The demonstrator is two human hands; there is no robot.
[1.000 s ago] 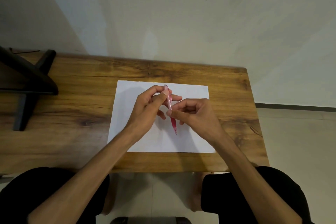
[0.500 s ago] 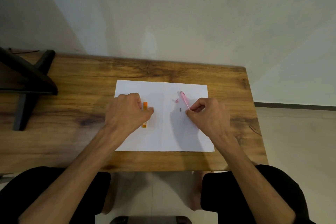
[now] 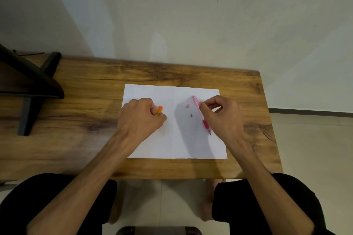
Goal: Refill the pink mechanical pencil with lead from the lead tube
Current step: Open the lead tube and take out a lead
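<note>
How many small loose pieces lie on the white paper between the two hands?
2: a pink piece just left of the pink pencil's top, and a dark grey piece slightly nearer. Others may hide under the hands.

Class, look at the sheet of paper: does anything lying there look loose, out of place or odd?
Two tiny loose parts lie on the paper left of the pencil: a pink piece and a dark grey piece. They look like parts taken off the pencil, small enough to roll away. Nothing looks spilled or broken.

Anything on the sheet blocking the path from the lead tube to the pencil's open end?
Nothing tall. Between the orange lead tube under the left hand and the pink pencil lie only two tiny pieces on bare paper.
</note>
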